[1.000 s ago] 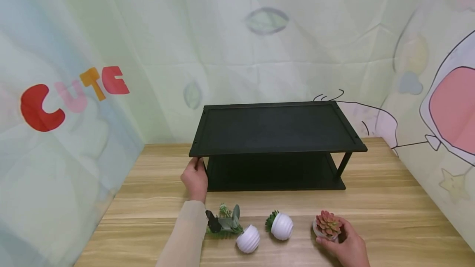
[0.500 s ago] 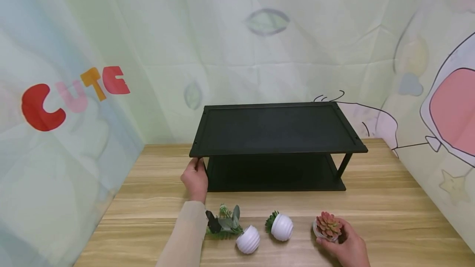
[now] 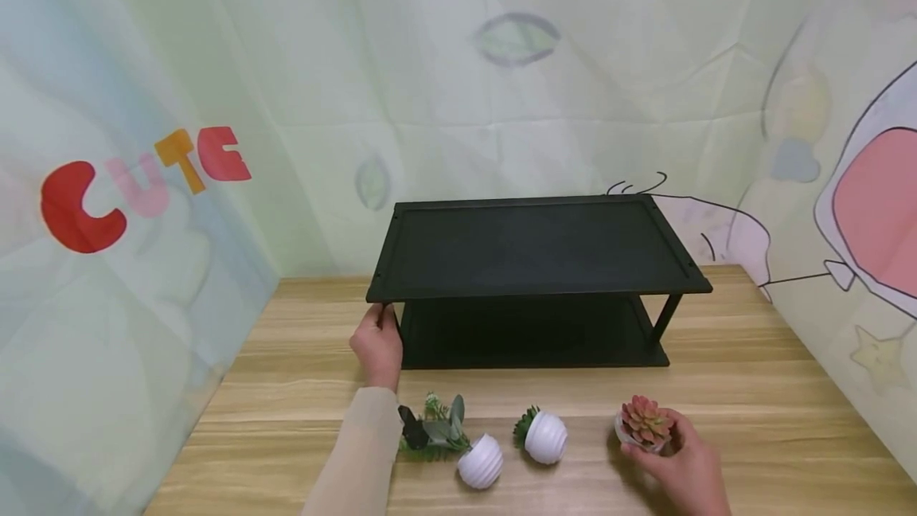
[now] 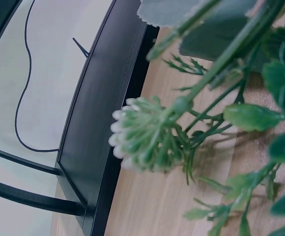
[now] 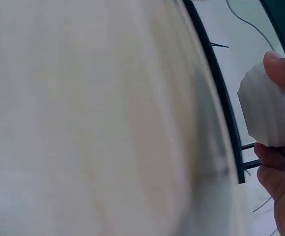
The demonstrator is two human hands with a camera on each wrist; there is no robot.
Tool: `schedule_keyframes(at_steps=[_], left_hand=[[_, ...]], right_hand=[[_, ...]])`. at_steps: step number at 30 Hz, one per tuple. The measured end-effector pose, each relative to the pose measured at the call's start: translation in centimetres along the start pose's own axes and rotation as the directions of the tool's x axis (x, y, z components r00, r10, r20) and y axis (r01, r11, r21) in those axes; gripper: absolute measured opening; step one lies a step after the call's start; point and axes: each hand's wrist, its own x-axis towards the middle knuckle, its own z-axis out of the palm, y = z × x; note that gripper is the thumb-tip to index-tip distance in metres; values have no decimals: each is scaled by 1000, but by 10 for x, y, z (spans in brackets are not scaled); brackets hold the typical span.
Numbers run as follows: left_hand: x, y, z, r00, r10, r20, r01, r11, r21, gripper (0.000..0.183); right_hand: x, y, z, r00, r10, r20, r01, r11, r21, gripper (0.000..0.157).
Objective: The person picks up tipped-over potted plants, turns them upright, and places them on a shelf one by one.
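My right hand (image 3: 684, 460) grips a small potted succulent (image 3: 645, 423) with reddish leaves, at the front right. Its white ribbed pot (image 5: 268, 108) shows between thumb and fingers in the right wrist view, off the tabletop. At the left front corner of a black two-tier shelf (image 3: 530, 249), my left hand (image 3: 378, 347) holds the post under the top panel; its fingertips are partly hidden. Below the shelf lie a white pot (image 3: 480, 462) with leafy green stems (image 3: 447, 428) and another white pot (image 3: 547, 438) with a green succulent, both tipped over.
The shelf stands on a wood-grain table (image 3: 286, 404) towards the back. Its lower tier (image 3: 523, 341) lies under the top panel. Printed cloth (image 3: 322, 102) hangs behind and at both sides. Green leaves (image 4: 152, 132) stand close before the left wrist camera.
My right hand has lifted the potted succulent slightly and shifted it to the right and away from me. The left hand stays at the shelf corner.
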Motion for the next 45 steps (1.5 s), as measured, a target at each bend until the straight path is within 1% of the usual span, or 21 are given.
schedule_keyframes(at_steps=[3,6,7,10,13,15,18,20,23,28,32,38,42,45], left_hand=[[1,0,1,1000,2,2,-2,1000,-2,19],[1,-1,1,1000,7,-4,-7,1000,-3,19],[1,-1,1,1000,7,-5,-7,1000,-6,19],[1,-1,1,1000,2,-1,-2,1000,-10,18],[0,0,0,1000,-4,0,4,1000,-8,18],[0,1,0,1000,-2,-6,2,1000,-5,18],[1,1,0,1000,15,-24,-15,1000,-6,17],[1,0,1,999,24,-32,-24,1000,-1,17],[1,0,0,999,25,-33,-25,1000,0,16],[-1,1,0,1000,16,-26,-16,1000,-4,17],[0,2,0,1000,12,-24,-12,1000,2,17],[1,2,0,999,19,-34,-18,1000,4,16],[0,2,0,999,25,-35,-24,1000,9,16],[0,2,0,1000,15,-27,-15,1000,5,17]], right_hand=[[1,-5,-6,1000,-7,2,7,1000,11,83],[3,-13,-14,1000,11,27,-12,999,34,84],[4,-15,-16,1000,1,19,-2,999,36,83],[6,-24,-23,998,-41,-40,42,999,25,78],[8,-34,-29,986,-109,-129,111,994,9,70],[10,-41,-34,980,-125,-156,129,991,17,69],[14,-50,-39,976,-130,-172,138,990,33,66],[16,-54,-42,977,-127,-171,137,990,44,65],[20,-59,-46,974,-135,-181,142,989,26,62],[27,-65,-51,962,-187,-198,193,981,11,63],[33,-71,-55,956,-203,-210,207,978,-4,63],[39,-79,-62,958,-197,-209,195,980,-30,61],[42,-84,-65,961,-197,-197,194,980,-33,65],[44,-87,-66,964,-189,-186,188,982,-26,68]])
